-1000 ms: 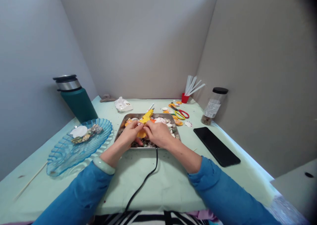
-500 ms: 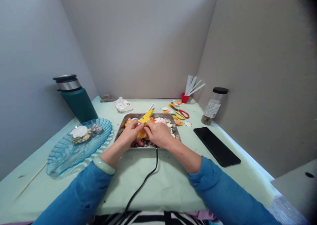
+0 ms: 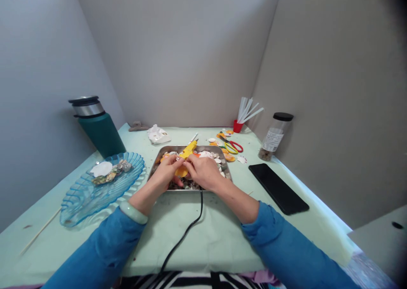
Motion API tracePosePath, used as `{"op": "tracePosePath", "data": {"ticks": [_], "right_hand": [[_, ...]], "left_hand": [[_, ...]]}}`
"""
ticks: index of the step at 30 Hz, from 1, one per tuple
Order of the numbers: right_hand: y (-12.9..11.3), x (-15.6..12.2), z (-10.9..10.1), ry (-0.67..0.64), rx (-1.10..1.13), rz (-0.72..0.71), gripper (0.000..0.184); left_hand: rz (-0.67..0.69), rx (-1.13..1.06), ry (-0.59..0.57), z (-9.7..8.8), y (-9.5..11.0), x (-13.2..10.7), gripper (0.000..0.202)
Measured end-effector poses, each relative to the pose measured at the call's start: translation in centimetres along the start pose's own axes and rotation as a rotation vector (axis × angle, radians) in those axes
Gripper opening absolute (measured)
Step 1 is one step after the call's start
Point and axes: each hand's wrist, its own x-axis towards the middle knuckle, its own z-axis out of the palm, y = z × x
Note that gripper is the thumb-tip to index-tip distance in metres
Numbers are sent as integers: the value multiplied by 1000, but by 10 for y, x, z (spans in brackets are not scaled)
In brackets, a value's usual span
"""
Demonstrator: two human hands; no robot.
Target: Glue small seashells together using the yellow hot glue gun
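Note:
Both hands meet over a metal tray (image 3: 227, 170) filled with several small shells. My left hand (image 3: 167, 173) is closed in a pinch on a small pale piece that I cannot name. My right hand (image 3: 203, 171) is closed too, fingertips pressed against the left hand's fingers. A yellow glue gun (image 3: 187, 151) lies across the tray right behind and partly under the fingers, its black cord (image 3: 187, 229) running toward me. Whether either hand grips the gun is hidden.
A blue glass shell-shaped dish (image 3: 95, 191) with shells sits left, a green flask (image 3: 98, 128) behind it. Scissors (image 3: 231, 145), a red cup of glue sticks (image 3: 238, 125), a jar (image 3: 273, 137) and a black phone (image 3: 277, 187) lie right. A thin wooden stick (image 3: 38, 234) lies at far left.

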Motion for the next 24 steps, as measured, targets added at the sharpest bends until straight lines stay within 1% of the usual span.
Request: {"op": "tracePosePath", "data": {"ticks": [6,11,16,24], "right_hand": [[2,0,3,25,-2,-18,35],[2,0,2,16,17,-19,35],[1,1,2,31,11,-14,37],[2,1,4,30,1,-7,36]], "left_hand": [[-38,-43,-25,0,3,-2,21],[-45,-66,-50,-1,3,-2,20],[-18,-81,-45,-1,2,-2,21],[-34,-85,-32,0,4,-2,11]]}}
